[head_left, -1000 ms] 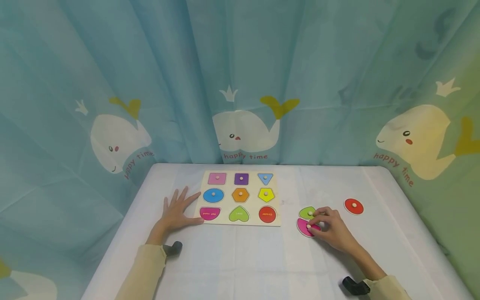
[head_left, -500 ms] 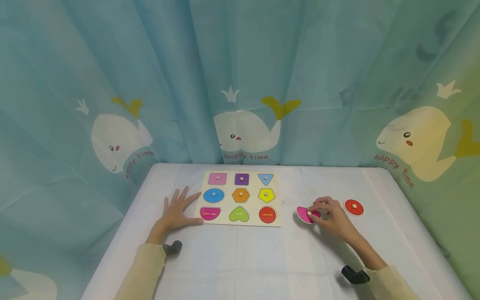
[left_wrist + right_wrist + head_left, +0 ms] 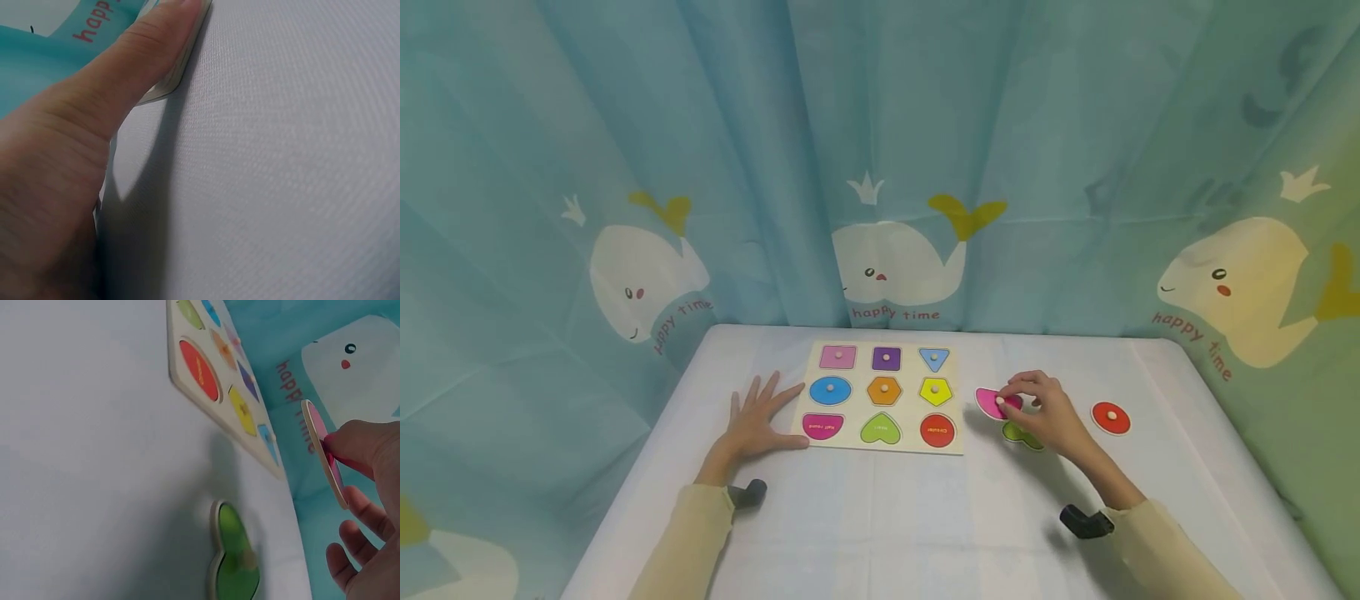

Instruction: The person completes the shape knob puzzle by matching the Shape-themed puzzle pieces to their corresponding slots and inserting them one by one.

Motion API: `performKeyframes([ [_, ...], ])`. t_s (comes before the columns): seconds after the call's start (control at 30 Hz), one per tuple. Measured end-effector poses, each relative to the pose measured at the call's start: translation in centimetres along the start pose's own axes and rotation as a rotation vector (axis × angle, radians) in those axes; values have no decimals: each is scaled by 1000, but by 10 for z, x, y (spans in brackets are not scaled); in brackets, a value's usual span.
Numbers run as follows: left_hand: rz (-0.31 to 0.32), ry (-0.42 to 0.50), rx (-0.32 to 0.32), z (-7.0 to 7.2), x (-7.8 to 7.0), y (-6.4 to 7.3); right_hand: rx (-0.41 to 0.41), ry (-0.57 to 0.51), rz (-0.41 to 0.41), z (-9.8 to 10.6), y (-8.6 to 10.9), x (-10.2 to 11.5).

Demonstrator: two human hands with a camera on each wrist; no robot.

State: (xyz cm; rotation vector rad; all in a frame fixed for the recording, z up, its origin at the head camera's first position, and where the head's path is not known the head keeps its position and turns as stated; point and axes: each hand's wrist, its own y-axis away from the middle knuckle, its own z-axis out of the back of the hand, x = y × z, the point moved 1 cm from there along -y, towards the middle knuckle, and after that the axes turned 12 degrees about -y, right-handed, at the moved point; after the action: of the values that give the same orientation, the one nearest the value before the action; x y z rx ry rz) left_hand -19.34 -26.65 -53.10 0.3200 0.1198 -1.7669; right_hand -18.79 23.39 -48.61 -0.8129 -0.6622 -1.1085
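My right hand (image 3: 1051, 417) pinches the knob of a magenta half-round puzzle piece (image 3: 987, 403), which is raised over the table in the right wrist view. Just below it on the cloth lies a green heart piece (image 3: 1024, 436), partly covered by the hand in the head view. With fingers spread, my left hand (image 3: 754, 425) rests at the left edge of the shape puzzle board (image 3: 904, 408); its thumb (image 3: 156, 37) touches the near corner. The board's front row shows the printed half-round, heart and circle spots, while several knobbed pieces fill the two rows behind.
A red circle piece (image 3: 1110, 418) lies on the table to the right of my right hand. White cloth covers the table (image 3: 880, 525). Behind its far edge hangs a blue-green curtain (image 3: 895, 125) printed with whales.
My right hand has lifted the half-round piece from beside the heart and carried it up and left, past the heart. My left hand stays at the board.
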Motion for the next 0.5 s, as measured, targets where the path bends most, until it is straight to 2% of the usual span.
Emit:
performKeyframes([
  [0.27,-5,1,-8,3,-4,1,16,-24,3,-14,-18,11],
  [0.5,-1,-5,-18,1,-5,3,14,-97,11,-39,-33,22],
])
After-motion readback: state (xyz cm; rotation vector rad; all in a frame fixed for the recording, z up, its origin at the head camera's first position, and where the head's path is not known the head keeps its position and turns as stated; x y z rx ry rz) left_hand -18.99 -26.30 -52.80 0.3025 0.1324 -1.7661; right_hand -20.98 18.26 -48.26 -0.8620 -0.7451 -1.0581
